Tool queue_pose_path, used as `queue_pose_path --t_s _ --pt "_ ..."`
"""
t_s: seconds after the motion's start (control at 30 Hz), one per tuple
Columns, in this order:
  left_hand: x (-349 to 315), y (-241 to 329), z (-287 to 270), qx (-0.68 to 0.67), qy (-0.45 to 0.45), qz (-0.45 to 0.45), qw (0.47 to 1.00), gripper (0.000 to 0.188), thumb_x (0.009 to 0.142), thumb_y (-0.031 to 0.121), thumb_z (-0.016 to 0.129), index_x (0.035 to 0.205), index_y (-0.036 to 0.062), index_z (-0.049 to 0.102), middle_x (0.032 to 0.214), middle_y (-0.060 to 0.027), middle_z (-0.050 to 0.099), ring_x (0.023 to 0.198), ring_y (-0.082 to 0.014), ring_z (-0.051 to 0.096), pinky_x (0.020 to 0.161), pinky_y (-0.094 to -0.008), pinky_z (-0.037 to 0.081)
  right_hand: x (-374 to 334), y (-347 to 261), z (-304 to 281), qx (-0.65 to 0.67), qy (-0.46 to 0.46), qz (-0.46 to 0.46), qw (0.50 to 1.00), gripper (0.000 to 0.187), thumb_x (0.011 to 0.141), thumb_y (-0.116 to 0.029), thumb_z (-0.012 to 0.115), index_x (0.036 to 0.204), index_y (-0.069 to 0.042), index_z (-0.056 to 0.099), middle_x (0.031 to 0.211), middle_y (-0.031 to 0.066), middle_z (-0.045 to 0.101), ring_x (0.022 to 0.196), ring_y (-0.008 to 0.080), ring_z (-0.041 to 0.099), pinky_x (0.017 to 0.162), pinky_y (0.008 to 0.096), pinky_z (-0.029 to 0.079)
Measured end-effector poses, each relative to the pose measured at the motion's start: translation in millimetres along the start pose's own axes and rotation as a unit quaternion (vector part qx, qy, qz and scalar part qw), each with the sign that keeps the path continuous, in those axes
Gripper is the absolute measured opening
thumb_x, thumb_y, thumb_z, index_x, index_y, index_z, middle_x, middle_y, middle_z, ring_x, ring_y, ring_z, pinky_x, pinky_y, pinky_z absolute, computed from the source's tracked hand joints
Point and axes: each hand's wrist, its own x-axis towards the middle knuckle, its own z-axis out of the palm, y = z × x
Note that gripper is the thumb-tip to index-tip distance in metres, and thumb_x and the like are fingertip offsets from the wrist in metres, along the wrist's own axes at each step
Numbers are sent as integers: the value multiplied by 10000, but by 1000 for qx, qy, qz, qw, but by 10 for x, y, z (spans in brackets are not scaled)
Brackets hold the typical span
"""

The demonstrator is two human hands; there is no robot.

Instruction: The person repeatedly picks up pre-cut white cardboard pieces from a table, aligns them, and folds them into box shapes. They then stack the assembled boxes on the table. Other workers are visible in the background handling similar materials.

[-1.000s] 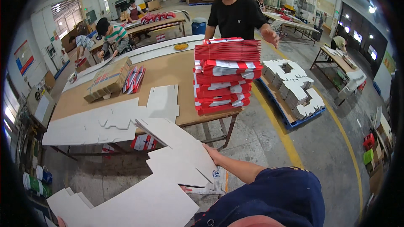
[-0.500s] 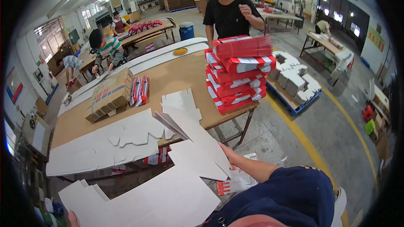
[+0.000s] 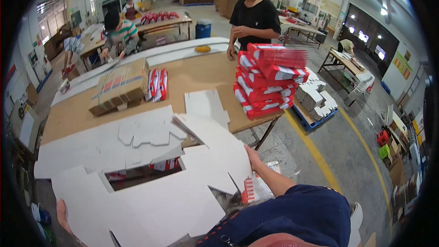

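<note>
A large stack of white die-cut cardboard sheets spans the space in front of me, with notched edges and fanned layers at its far corner. My left hand grips its left edge, fingers mostly hidden beneath. On the opposite side, my right hand is closed on the right edge. The stack's far side overlaps or lies close to other white cut sheets on the brown-topped table; whether it rests on them I cannot tell. Another white cut piece lies just beyond.
Red-and-white folded packages form a tall pile at the table's right corner. A strapped carton sits left, beside two red packages. A person in black stands across the table. A blue pallet bears white cut board on the floor.
The cardboard stack has moved forward toward the table sheets, and more of my left hand shows. Across the table, the person in black has lowered a raised hand. My view has shifted slightly.
</note>
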Motion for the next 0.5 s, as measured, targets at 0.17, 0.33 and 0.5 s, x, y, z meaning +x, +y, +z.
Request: queue_pose_path --t_s 0.17,0.33,0.5 --pt "126 115 39 -50 47 -18 998 474 915 333 449 1234 -15 491 1124 -162 587 992 -247 584 885 -377 448 85 61 -136 16 20 -14 1000 475 895 -435 544 1073 1 603 992 98 636 839 206 597 736 373 505" --pt "483 105 -457 34 -55 -61 996 453 930 289 429 1259 -16 491 1180 -157 580 1031 -252 582 904 -355 453 89 -82 22 49 -26 -11 998 502 901 -431 527 1112 21 587 1002 104 642 847 199 616 745 358 508" --pt "936 -169 -261 29 31 -102 994 359 915 249 469 1145 -16 543 1051 -140 618 920 -223 619 801 -319 497 529 -203 83 -17 29 -25 999 497 899 -428 544 1086 27 613 999 104 645 860 191 611 771 334 494"
